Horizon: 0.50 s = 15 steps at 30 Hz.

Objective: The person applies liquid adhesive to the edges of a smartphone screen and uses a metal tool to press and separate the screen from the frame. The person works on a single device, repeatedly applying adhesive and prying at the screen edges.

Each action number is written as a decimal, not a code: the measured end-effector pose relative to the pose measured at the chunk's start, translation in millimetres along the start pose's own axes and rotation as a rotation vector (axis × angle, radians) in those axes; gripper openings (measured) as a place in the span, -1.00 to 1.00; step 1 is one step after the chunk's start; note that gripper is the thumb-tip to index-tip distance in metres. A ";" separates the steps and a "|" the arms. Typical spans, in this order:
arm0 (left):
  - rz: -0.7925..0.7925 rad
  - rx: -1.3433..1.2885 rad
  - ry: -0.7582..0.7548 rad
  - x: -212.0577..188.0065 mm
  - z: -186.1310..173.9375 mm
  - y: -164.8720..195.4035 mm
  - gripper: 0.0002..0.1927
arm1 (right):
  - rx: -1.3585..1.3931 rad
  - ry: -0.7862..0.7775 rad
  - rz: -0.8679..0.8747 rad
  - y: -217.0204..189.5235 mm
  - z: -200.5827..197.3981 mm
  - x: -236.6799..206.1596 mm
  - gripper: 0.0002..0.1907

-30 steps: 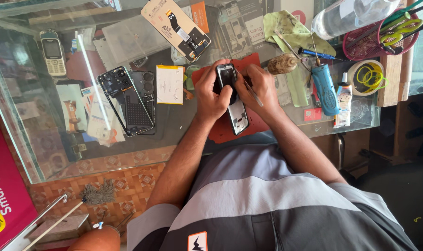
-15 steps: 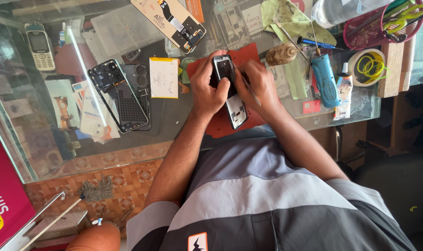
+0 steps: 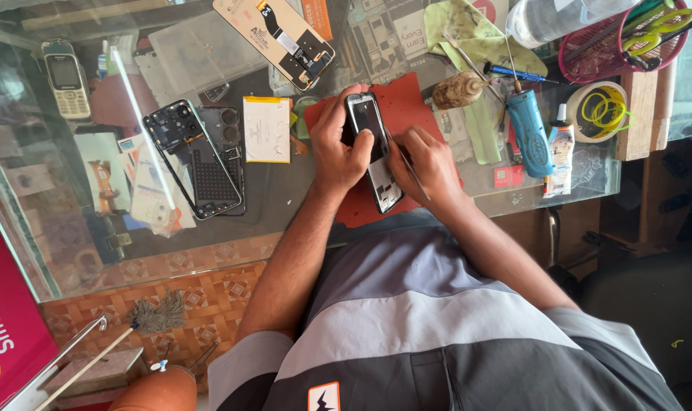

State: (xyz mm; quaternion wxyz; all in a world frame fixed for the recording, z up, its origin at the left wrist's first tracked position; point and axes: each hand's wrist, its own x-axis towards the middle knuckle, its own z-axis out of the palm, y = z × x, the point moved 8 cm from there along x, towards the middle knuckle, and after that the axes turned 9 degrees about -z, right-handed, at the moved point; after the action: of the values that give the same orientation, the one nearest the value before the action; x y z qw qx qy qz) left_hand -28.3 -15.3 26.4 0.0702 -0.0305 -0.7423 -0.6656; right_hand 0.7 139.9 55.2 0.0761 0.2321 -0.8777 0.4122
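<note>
My left hand (image 3: 338, 144) grips the upper part of a slim smartphone (image 3: 375, 152) that lies on a red mat (image 3: 403, 106) on the glass counter. My right hand (image 3: 428, 161) holds a thin metal tool (image 3: 405, 161) against the phone's right edge. A phone frame with an opened back (image 3: 197, 156) lies to the left of my hands. Next to it sits a flat white battery (image 3: 267, 129).
A display panel with a flex cable (image 3: 277, 32) lies at the top. A small keypad phone (image 3: 66, 78) sits far left. Right of the mat stand a brown brush (image 3: 458, 90), a blue tool (image 3: 529, 133), a small glue bottle (image 3: 561, 156), a tape roll (image 3: 599, 110) and a pink basket (image 3: 628, 38).
The view has shifted slightly. My hands stay on the phone, and the right hand has slid a little down along its edge with the tool.
</note>
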 end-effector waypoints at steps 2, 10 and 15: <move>-0.001 0.001 -0.004 0.1 -0.8 -0.3 -0.45 | -0.002 0.028 -0.057 2.4 3.3 13.9 -0.95; -0.014 -0.021 -0.020 3.9 -2.6 -4.3 -0.43 | -0.009 0.154 -0.077 13.1 12.6 39.1 -0.93; 0.006 0.008 -0.020 5.0 -4.2 -5.2 -0.44 | 0.131 0.150 -0.082 13.8 14.2 39.9 -0.90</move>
State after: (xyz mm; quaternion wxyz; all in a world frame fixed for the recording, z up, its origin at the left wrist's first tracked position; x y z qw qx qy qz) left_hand -33.7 -20.3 22.5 0.0652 -0.0391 -0.7457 -0.6620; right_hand -40.2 123.0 49.4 0.1434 0.2408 -0.8305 0.4814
